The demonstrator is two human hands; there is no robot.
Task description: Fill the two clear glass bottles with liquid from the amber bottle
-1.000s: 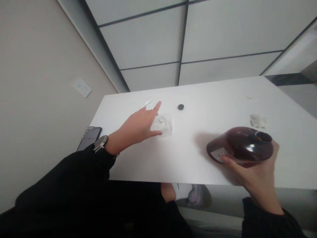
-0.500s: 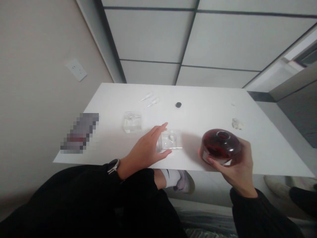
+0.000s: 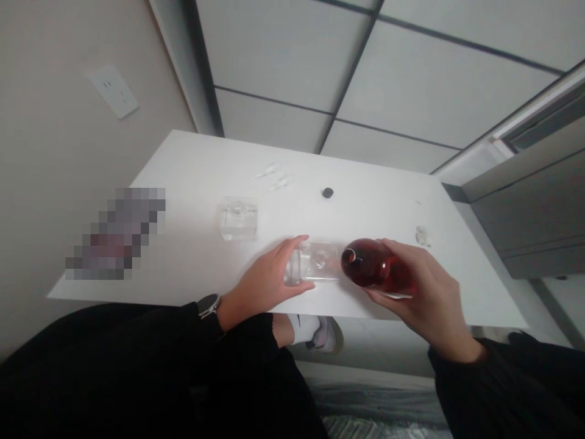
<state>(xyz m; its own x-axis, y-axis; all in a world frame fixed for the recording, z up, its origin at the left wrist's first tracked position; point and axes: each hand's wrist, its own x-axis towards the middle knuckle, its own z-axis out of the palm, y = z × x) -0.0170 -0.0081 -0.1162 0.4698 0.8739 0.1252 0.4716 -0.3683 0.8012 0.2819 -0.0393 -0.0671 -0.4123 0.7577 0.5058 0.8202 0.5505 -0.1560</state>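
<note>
My right hand (image 3: 427,289) is wrapped round a rounded glass bottle (image 3: 402,274) of dark red liquid. That bottle is tilted, its uncapped mouth facing left towards a clear square glass bottle (image 3: 320,262). Around the left end of the square bottle is my left hand (image 3: 269,274), its fingers along the far side and its thumb along the near side. A second clear square bottle (image 3: 238,221) stands farther left. Beyond the hands lies a small dark cap (image 3: 328,192). I cannot make out any liquid leaving the red bottle's mouth.
Two small clear tapered plastic pieces (image 3: 280,182) lie near the back of the white table (image 3: 192,183). A crumpled whitish bit (image 3: 423,236) is on the right. At the left edge is a pixelated object (image 3: 116,235). A wall outlet (image 3: 114,91) is beyond it.
My right hand has brought the red bottle left and tipped it from near upright towards the square bottle. My left hand has closed in on the square bottle. The view has turned slightly.
</note>
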